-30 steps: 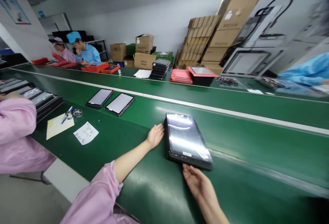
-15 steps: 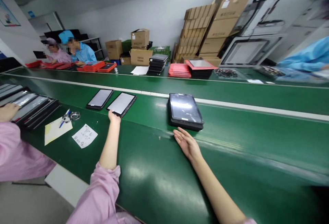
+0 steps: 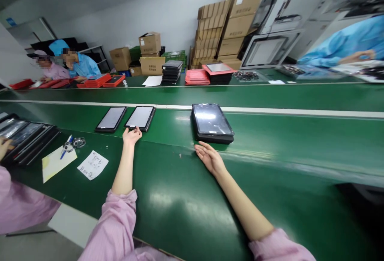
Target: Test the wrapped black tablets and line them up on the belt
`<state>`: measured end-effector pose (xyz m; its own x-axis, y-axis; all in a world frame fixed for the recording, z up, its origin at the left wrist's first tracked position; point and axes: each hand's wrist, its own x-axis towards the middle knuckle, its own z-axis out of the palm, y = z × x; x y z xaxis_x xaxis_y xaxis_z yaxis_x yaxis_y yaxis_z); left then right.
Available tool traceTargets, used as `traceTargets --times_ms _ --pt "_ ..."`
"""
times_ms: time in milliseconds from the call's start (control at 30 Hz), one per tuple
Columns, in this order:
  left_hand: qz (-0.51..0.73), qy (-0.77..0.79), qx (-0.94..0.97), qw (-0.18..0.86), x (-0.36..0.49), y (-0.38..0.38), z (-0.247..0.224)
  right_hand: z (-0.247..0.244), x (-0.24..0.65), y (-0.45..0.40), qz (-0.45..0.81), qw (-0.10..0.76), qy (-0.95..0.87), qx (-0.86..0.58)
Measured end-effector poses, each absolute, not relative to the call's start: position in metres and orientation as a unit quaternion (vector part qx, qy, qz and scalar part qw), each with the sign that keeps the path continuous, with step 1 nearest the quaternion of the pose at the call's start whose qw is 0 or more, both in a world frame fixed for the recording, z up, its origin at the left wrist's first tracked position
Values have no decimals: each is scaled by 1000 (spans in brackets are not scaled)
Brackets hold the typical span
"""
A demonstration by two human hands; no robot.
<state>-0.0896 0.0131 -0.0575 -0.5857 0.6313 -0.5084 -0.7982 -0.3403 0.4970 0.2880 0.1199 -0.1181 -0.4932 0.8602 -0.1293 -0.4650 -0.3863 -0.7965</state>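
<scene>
The black-framed, white-screened rectangular tablet lies lengthwise away from my nearer left hand, grip unclear; right hand loose, empty

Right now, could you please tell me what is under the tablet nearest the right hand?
Beneath the tablet, thick black sides show above the green surface; anything further in is covered.

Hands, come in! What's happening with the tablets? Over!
Left hand at near edge of a white-screened tablet, grip unclear. Right hand open, beside the dark-screened tablet. Handwritten note off left, looks out of the way.
</scene>
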Motion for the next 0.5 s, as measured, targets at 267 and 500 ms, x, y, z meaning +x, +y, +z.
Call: traceTargets --times_ms 267,500 --pt "788 406 -88 454 -20 69 -70 -118 289 120 785 419 -370 -268" --pt "819 412 -68 394 20 72 -82 -114 288 119 788 416 -373 -261"
